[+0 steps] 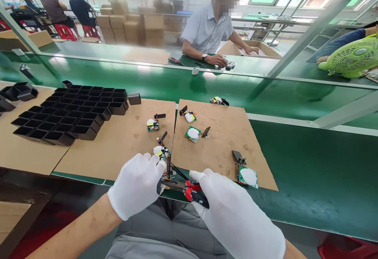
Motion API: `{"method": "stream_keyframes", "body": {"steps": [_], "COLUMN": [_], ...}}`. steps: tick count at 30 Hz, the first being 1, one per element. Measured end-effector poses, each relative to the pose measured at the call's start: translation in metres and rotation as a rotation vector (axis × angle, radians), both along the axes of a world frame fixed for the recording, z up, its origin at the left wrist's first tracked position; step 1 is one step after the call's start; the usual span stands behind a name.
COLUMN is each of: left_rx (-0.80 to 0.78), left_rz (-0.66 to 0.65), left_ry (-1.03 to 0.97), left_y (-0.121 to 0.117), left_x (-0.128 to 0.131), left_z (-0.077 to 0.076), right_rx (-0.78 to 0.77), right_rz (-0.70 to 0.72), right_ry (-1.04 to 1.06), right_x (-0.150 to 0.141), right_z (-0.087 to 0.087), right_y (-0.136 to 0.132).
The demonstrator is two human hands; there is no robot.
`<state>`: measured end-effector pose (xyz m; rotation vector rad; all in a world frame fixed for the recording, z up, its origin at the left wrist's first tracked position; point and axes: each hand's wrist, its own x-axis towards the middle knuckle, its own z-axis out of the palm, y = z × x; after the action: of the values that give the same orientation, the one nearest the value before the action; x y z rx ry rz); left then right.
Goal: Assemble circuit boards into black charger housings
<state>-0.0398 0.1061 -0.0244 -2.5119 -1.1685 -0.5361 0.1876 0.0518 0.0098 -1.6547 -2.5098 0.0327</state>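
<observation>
Clasping the red-and-black pliers (189, 192) in the right hand (236, 209), aimed leftward with long axis nearly crosswise; pinching a black part (159, 187) in the left hand (137, 186), mostly hidden from view!

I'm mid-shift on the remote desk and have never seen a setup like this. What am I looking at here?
There is no machine: these are a person's own hands in white cloth gloves. The single picture comes from a camera on their head, looking forward and down.

The right hand grips metal pliers with red-and-black handles. The left hand holds a small dark part, mostly hidden, at the pliers' tips.

On the green bench lie brown cardboard sheets. They carry rows of open black plastic cases at left, and small green circuit boards with white pads. Across the bench sits a co-worker in a pale short-sleeved shirt.
</observation>
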Motion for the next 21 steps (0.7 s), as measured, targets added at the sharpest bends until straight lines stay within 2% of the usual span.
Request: {"method": "stream_keyframes", "body": {"steps": [5,8,16,21], "left_rx": [-0.011,-0.014,-0.058,-0.064], "left_rz": [-0.038,-0.047,-0.05,-0.062], "left_ry": [0.007,0.015,0.057,0.065], "left_y": [0.0,0.0,0.003,0.001], "left_x": [0.003,0.004,0.005,0.003], "left_z": [-0.001,-0.002,-0.009,-0.006], "right_rx": [-0.201,-0.269,-0.252,-0.229], "right_rz": [-0.093,-0.085,-0.03,-0.021], "right_ry": [-0.049,-0.144,-0.26,-0.253], "right_x": [-0.009,-0.011,-0.003,-0.002], "right_z": [0.01,0.012,-0.005,-0.007], "right_y": [0.006,0.012,0.014,0.014]}}
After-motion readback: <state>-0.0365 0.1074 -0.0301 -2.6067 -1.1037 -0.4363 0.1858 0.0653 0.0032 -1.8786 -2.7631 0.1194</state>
